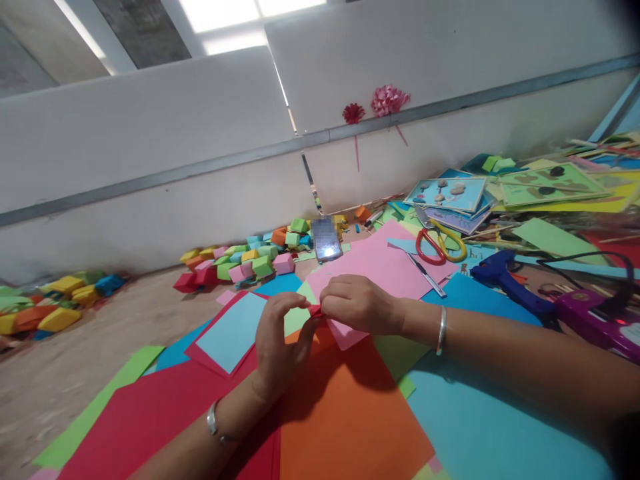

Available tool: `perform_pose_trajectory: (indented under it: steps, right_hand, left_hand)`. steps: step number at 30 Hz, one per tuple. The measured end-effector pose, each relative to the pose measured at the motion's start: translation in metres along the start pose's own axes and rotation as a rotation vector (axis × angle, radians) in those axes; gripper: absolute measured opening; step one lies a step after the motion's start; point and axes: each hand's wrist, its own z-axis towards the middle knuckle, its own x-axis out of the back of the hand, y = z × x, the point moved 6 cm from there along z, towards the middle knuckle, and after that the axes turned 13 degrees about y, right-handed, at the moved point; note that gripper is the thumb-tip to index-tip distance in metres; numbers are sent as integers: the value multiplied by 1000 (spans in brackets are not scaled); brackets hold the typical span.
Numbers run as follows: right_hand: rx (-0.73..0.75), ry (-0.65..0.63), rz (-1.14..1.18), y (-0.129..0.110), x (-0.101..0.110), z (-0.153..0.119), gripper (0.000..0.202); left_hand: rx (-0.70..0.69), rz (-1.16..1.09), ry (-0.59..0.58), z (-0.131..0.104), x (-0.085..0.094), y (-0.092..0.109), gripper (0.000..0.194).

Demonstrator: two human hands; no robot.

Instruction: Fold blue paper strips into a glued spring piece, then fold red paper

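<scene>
A small folded piece of red paper is held between both hands above the sheets. My left hand pinches it between thumb and forefinger. My right hand is closed on its right side, with the fingers curled and hiding part of it. Below the hands lie an orange sheet, a red sheet and a light blue sheet. A pale blue rectangle rests on red paper left of my left hand. Pink paper lies beyond my right hand.
Folded paper blocks are heaped near the wall, with more at far left. A phone stands behind the hands. Red-handled scissors, a cutter, a blue glue gun and decorated cards are on the right.
</scene>
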Motion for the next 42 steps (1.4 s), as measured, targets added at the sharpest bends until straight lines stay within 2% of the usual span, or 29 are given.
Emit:
perform_pose_trajectory:
  steps: [5, 11, 15, 18, 23, 29, 33, 38, 42]
  right_hand:
    - [-43, 14, 45, 4, -1, -2, 31]
    - [-112, 54, 164, 6, -1, -3, 25]
    - [-270, 123, 282, 10, 1, -4, 18]
    - [-367, 83, 295, 12, -3, -6, 15]
    - [-418, 93, 334, 13, -3, -6, 11]
    - [-456, 132, 349, 13, 1, -3, 18]
    - [-529, 134, 383, 15, 4, -2, 20]
    - [-691, 95, 538, 22, 1, -3, 11]
    - [-829, 20, 660, 25, -7, -4, 8]
  left_hand:
    - [1, 3, -72, -2, -4, -3, 14]
    - [46, -5, -36, -3, -2, -5, 11]
    - [95, 1, -2, -3, -1, -9, 8]
    - [119, -2, 16, -2, 0, -10, 6]
    - [122, -22, 17, -3, 0, -8, 6]
    - [153, -44, 20, -4, 0, -9, 8]
    - [211, -73, 8, -5, 0, -11, 11]
    - [335, -121, -15, -9, -2, -16, 20]
    - [446, -138, -39, -9, -5, -19, 22]
